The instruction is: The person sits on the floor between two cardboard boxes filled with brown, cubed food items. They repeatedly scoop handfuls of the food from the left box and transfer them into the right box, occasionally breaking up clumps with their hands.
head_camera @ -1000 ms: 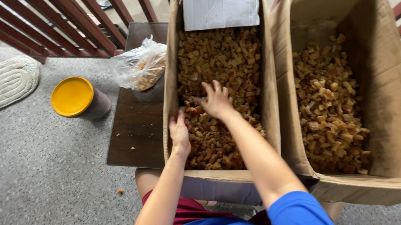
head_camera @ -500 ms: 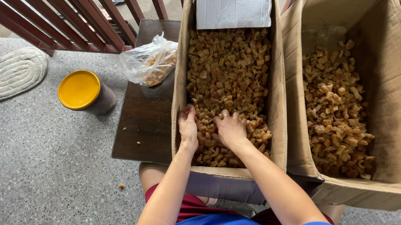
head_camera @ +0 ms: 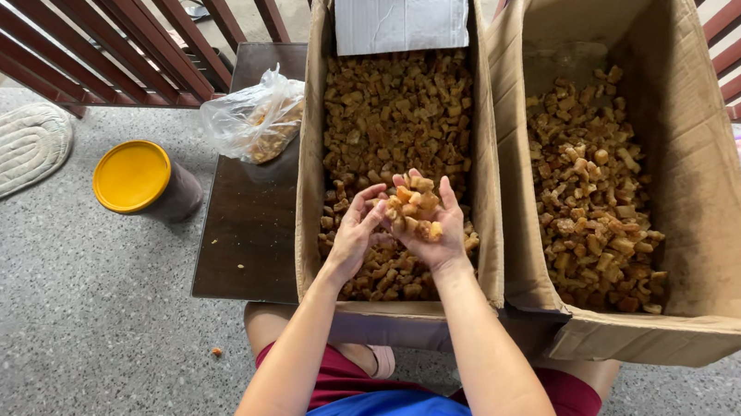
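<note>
Cupped hands raised over the left cardboard box, which is filled with golden-brown fried chunks. The right hand lies palm up, fingers curled under a small heap of the chunks; the left hand presses against its side, so the two hands meet around the heap rather than clamp it. A second, larger cardboard box of similar chunks stands touching the first on its right. Both rest at the right edge of a dark wooden worktop, where a clear plastic bag lies near the far edge. A yellow-lidded tub and an oval woven mat sit on the speckled floor. Likely risk: the loosely piled heap may shed pieces between the fingers or over the box wall onto the floor if the hands tilt or part.
</note>
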